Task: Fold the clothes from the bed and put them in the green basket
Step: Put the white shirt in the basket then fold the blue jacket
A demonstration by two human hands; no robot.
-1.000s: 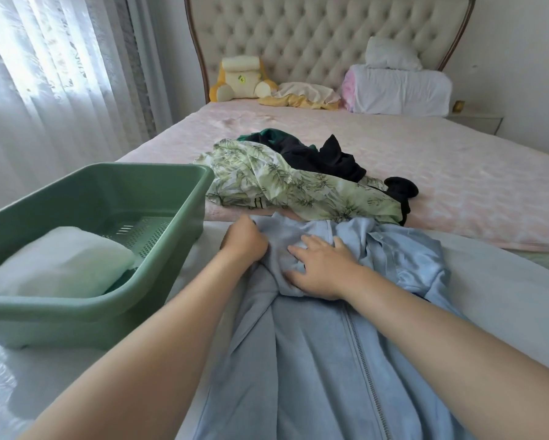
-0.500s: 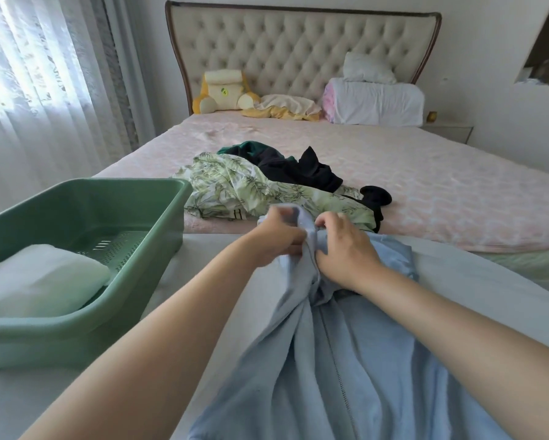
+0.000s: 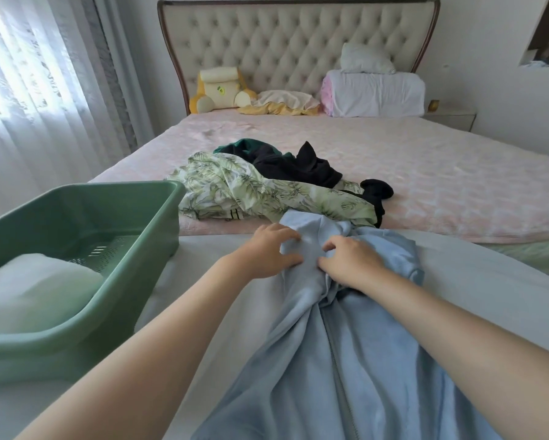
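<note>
My left hand (image 3: 267, 250) and right hand (image 3: 351, 265) curl into the top of the blue jacket (image 3: 298, 376), which runs toward the bed's (image 3: 457, 185) near edge. The green basket (image 3: 159, 223) stands just left, with open sheet (image 3: 495, 281) on the right.

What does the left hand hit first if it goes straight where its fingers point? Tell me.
The light blue garment: the left hand holds its bunched top and points right into it. Beyond, probably the right hand; depth is unclear.
</note>
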